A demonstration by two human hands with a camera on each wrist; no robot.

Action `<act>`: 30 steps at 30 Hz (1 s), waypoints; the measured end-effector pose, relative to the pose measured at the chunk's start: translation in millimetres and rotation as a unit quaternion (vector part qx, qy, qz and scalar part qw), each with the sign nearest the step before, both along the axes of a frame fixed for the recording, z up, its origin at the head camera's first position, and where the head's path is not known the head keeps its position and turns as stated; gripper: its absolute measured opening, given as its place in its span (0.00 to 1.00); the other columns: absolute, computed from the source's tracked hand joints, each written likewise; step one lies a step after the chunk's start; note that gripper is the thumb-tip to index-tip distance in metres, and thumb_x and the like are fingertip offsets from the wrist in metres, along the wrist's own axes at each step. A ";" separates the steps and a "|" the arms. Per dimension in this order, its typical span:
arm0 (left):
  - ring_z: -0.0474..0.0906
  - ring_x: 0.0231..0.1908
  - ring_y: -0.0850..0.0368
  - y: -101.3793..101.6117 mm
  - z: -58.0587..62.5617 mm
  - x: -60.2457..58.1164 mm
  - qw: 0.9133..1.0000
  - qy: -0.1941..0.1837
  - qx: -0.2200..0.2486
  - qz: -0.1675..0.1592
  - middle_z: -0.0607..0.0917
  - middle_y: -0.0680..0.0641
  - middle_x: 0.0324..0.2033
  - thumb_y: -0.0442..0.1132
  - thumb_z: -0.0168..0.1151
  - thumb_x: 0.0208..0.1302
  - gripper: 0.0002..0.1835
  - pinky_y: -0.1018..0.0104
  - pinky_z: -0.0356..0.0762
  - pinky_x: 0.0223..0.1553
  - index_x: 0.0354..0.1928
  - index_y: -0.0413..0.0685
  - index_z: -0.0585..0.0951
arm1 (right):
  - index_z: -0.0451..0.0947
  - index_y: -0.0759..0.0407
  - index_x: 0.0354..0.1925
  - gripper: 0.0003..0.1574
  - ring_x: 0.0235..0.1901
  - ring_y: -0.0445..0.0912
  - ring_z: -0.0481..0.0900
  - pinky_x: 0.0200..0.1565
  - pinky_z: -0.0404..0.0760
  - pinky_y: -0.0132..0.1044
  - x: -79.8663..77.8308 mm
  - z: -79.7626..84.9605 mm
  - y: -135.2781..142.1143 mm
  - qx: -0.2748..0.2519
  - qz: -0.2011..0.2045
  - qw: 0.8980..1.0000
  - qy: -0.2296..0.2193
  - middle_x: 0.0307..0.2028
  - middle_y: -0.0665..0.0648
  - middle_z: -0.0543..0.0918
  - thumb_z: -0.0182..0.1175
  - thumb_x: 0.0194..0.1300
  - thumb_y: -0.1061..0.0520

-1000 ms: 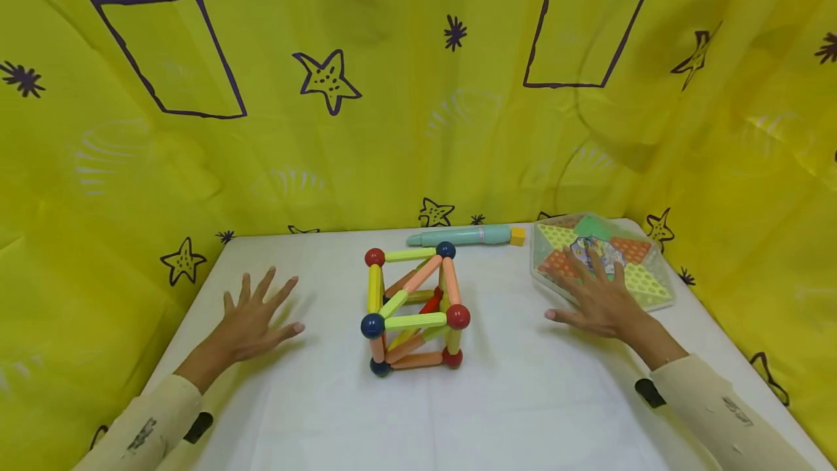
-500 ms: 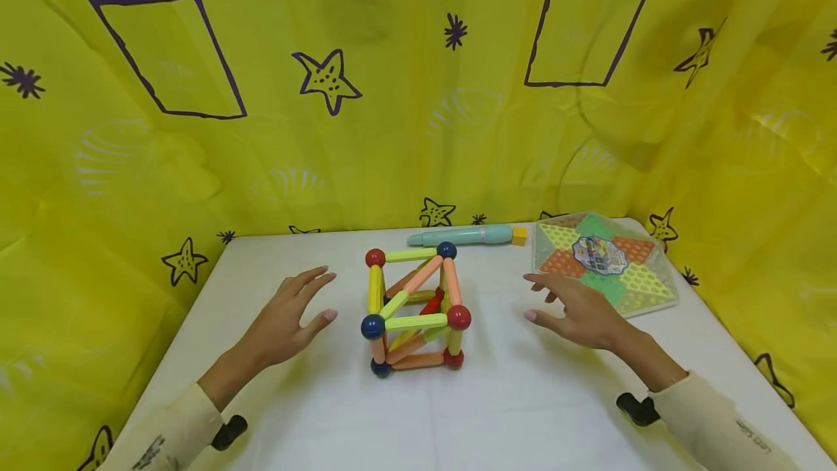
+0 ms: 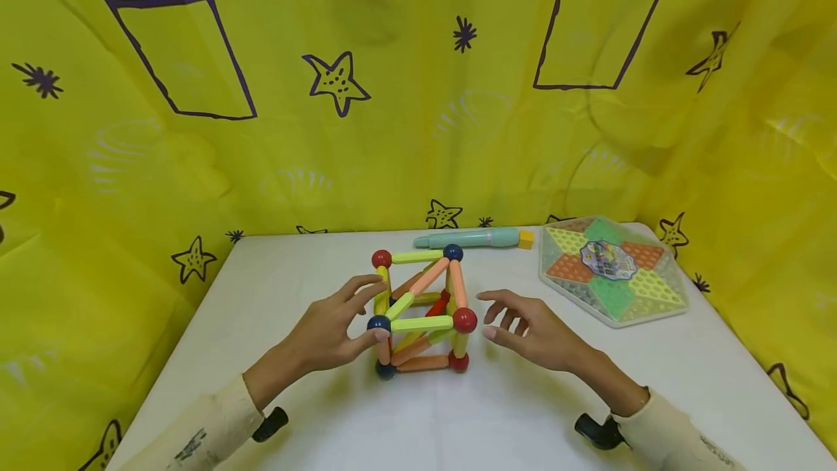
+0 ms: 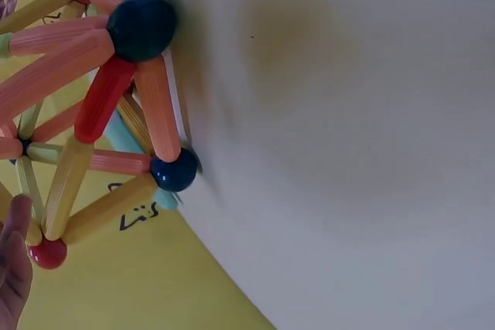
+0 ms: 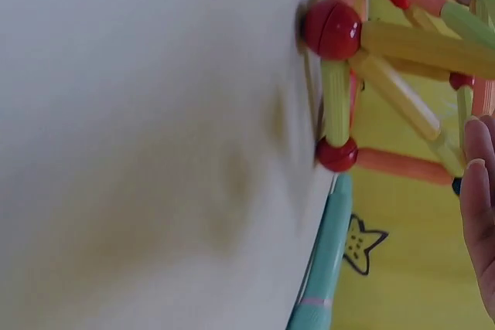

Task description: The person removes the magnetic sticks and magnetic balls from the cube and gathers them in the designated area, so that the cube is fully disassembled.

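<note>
A cube frame of magnetic rods and balls (image 3: 421, 324) stands on the white table, with diagonal rods across its faces. Its rods are orange, yellow, light green and red; red and navy balls form its corners. My left hand (image 3: 330, 329) is at its left side, thumb and fingers spread apart and overlapping the near navy ball (image 3: 378, 324) and the left rods. Just off the right side is my right hand (image 3: 532, 333), fingers loosely bent and nothing in them. In the right wrist view its fingertips (image 5: 476, 183) appear beside the frame's upper rods.
Behind the frame lies a teal pen-shaped tube (image 3: 467, 238) with a small yellow block (image 3: 526, 240) at its end. A hexagonal Chinese checkers box (image 3: 615, 304) lies at the back right. Yellow patterned cloth (image 3: 392, 151) hangs round the table.
Both hands have moved inward from the table's sides toward the cube frame. The right hand has left its place over the checkers box. The frame stands where it was.
</note>
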State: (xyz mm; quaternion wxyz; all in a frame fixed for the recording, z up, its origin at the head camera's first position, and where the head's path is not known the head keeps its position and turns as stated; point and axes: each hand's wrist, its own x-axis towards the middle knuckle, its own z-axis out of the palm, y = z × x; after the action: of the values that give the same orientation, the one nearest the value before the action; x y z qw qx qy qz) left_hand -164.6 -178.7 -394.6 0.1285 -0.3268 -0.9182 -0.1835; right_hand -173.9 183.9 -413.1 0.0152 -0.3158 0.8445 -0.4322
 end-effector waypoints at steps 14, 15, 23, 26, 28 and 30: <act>0.80 0.32 0.63 16.1 -1.2 -9.4 0.993 -0.054 -0.007 -0.100 0.68 0.46 0.72 0.55 0.59 0.72 0.30 0.68 0.82 0.39 0.73 0.59 0.68 | 0.77 0.55 0.61 0.23 0.23 0.35 0.73 0.24 0.76 0.31 -4.0 4.8 -23.5 -0.016 0.065 0.998 0.020 0.33 0.45 0.82 0.65 0.69 0.55; 0.80 0.31 0.63 16.6 -1.4 -9.8 0.993 -0.051 -0.007 -0.104 0.68 0.45 0.72 0.55 0.59 0.72 0.30 0.68 0.82 0.39 0.72 0.59 0.69 | 0.77 0.56 0.61 0.23 0.23 0.35 0.73 0.25 0.76 0.31 -4.5 5.9 -24.3 -0.009 0.069 0.997 0.022 0.33 0.45 0.82 0.65 0.69 0.54; 0.76 0.26 0.67 19.4 -2.9 -9.5 0.993 -0.033 -0.027 -0.106 0.68 0.45 0.71 0.56 0.56 0.73 0.23 0.70 0.81 0.36 0.66 0.60 0.76 | 0.78 0.51 0.58 0.21 0.23 0.32 0.71 0.25 0.74 0.29 -4.4 13.4 -30.1 0.052 0.066 0.995 0.051 0.32 0.41 0.83 0.64 0.70 0.48; 0.72 0.22 0.69 20.4 -3.6 -7.9 0.994 -0.021 -0.038 -0.105 0.69 0.45 0.69 0.57 0.55 0.74 0.22 0.74 0.77 0.31 0.64 0.60 0.78 | 0.79 0.47 0.55 0.20 0.22 0.32 0.69 0.24 0.72 0.28 -4.1 14.9 -34.1 0.076 0.048 0.994 0.065 0.30 0.40 0.82 0.65 0.68 0.44; 0.69 0.20 0.69 21.1 -4.0 -7.0 0.994 -0.011 -0.043 -0.105 0.70 0.44 0.67 0.56 0.55 0.74 0.22 0.77 0.73 0.28 0.63 0.59 0.79 | 0.80 0.45 0.52 0.19 0.22 0.32 0.68 0.24 0.70 0.28 -4.2 15.9 -36.9 0.088 0.036 0.993 0.068 0.29 0.39 0.81 0.66 0.66 0.42; 0.67 0.19 0.70 21.9 -4.4 -6.5 0.994 -0.005 -0.044 -0.103 0.71 0.44 0.67 0.56 0.56 0.74 0.21 0.78 0.71 0.26 0.62 0.59 0.79 | 0.81 0.45 0.50 0.18 0.23 0.33 0.69 0.24 0.71 0.28 -4.5 16.4 -39.3 0.095 0.032 0.993 0.064 0.29 0.41 0.81 0.66 0.66 0.42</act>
State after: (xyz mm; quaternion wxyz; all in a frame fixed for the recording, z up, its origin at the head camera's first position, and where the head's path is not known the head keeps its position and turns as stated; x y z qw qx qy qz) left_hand -171.1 -156.8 -399.0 0.0895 -0.4238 -0.8875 -0.1570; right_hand -178.3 144.7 -396.7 0.0044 -0.3668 0.8704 -0.3283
